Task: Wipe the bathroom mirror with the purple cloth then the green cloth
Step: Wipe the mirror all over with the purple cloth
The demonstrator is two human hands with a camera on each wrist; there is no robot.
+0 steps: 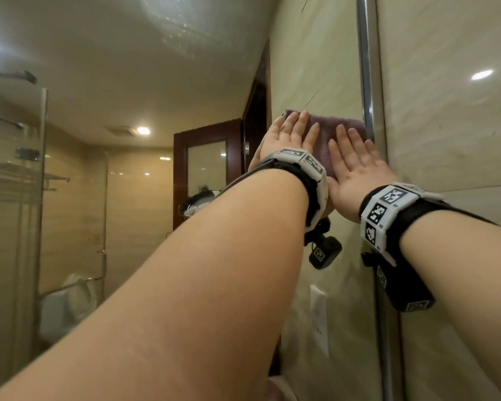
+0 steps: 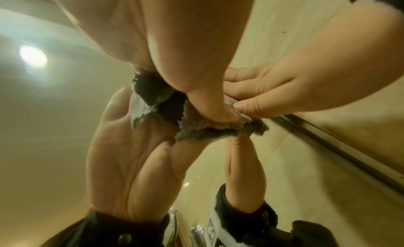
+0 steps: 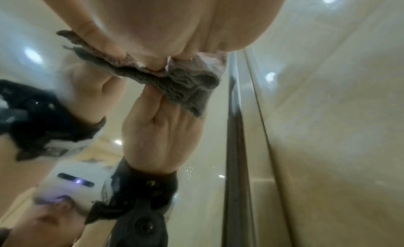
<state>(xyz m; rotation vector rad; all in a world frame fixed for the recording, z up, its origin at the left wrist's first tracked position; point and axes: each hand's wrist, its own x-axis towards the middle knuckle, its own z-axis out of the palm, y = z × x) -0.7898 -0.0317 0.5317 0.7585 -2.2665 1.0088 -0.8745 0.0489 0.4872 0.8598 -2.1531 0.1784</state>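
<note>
The purple cloth (image 1: 327, 125) lies spread flat against the bathroom mirror (image 1: 156, 68), high up by the mirror's right edge. My left hand (image 1: 294, 131) presses on the cloth's left part with straight fingers. My right hand (image 1: 350, 149) presses flat on its right part, beside the frame. In the left wrist view my left hand (image 2: 186, 43) bears down on the bunched cloth (image 2: 192, 123), with the right hand (image 2: 284, 88) next to it. The right wrist view has my right hand (image 3: 174, 26) on the cloth (image 3: 186, 81), doubled by its reflection. No green cloth is in view.
A metal frame strip (image 1: 369, 82) bounds the mirror on the right, and beyond it is a glossy beige tiled wall (image 1: 446, 125). The mirror reflects a dark wooden door (image 1: 206, 163), a glass shower screen with a rack (image 1: 26, 175) and ceiling lights.
</note>
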